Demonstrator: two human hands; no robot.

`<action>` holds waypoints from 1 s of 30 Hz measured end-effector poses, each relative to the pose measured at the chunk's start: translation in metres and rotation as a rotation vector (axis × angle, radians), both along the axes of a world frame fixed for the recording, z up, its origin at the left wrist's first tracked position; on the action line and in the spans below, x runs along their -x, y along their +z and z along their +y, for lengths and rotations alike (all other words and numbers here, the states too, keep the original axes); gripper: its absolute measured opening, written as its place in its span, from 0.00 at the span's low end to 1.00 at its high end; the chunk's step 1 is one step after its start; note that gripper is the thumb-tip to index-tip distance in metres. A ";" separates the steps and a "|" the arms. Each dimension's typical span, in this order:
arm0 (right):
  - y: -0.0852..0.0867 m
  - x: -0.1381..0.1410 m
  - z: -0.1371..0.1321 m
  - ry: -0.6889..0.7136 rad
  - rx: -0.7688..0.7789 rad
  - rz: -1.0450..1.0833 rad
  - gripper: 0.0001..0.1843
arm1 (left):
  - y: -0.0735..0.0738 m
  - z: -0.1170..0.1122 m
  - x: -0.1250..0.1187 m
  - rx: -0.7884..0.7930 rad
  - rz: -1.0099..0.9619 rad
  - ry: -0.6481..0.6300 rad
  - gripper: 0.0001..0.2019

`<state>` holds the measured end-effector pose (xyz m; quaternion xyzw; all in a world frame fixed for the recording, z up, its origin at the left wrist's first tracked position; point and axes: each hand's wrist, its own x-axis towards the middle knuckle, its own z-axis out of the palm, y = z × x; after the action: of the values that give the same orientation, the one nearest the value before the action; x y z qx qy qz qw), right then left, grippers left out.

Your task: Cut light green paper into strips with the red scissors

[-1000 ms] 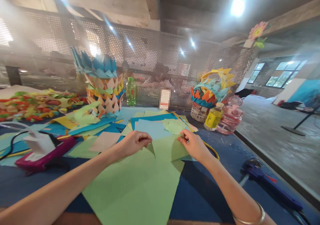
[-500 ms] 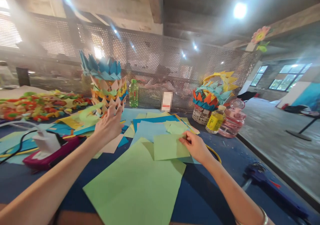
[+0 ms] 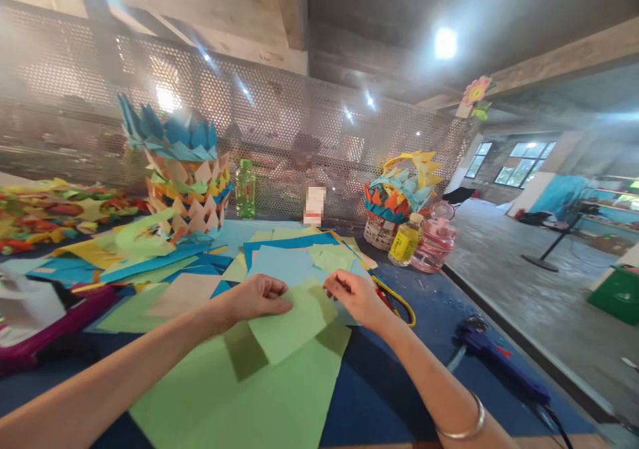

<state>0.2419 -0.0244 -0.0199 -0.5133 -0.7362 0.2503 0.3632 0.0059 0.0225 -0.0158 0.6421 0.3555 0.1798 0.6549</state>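
Both hands hold a small light green paper square (image 3: 292,321) just above a larger green sheet (image 3: 239,396) on the blue table (image 3: 394,389). My left hand (image 3: 252,298) pinches the square's left edge. My right hand (image 3: 352,296) pinches its upper right corner; a bangle sits on that wrist. The square casts a shadow on the sheet beneath it.
Blue, green and pink paper sheets (image 3: 284,253) lie behind. Two folded-paper baskets (image 3: 182,169) (image 3: 397,199), a green bottle (image 3: 244,188), a yellow bottle (image 3: 404,239), a pink jar (image 3: 433,239). Scissors (image 3: 394,296) and a blue glue gun (image 3: 492,356) at right; a pink tool (image 3: 47,326) at left.
My left hand came back from the far left and took hold of the small green square. The square is now lifted off the sheet between both hands.
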 end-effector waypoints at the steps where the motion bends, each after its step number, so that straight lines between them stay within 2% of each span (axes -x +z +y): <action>1: 0.000 -0.005 0.004 -0.063 -0.013 -0.014 0.18 | -0.001 0.004 0.002 0.038 -0.040 0.060 0.17; 4: 0.001 -0.021 0.023 -0.245 -0.082 -0.128 0.12 | 0.000 0.015 0.007 0.121 -0.120 0.243 0.18; 7: 0.006 -0.033 0.046 -0.330 -0.103 -0.279 0.08 | 0.006 0.017 0.008 0.164 -0.124 0.386 0.19; 11: 0.012 -0.034 0.073 -0.369 -0.010 -0.556 0.10 | 0.012 0.013 0.010 0.179 -0.132 0.484 0.20; 15: 0.007 -0.029 0.086 -0.371 0.069 -0.666 0.21 | 0.012 0.014 0.013 0.154 -0.130 0.533 0.19; 17: 0.002 -0.027 0.087 -0.387 0.083 -0.696 0.22 | 0.010 0.016 0.015 0.144 -0.132 0.557 0.18; 22: 0.002 -0.028 0.076 -0.482 0.001 -0.544 0.07 | 0.005 0.019 0.016 0.155 -0.164 0.557 0.17; 27: 0.009 -0.028 0.053 -0.473 -0.154 -0.230 0.10 | 0.002 0.019 0.014 0.214 -0.248 0.539 0.17; 30: 0.009 -0.023 0.042 -0.411 -0.134 0.010 0.15 | -0.001 0.018 0.012 0.235 -0.253 0.554 0.16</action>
<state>0.2645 0.0180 -0.0112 -0.6261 -0.6294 0.1239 0.4433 -0.0064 0.0409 -0.0167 0.4134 0.4510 0.3873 0.6898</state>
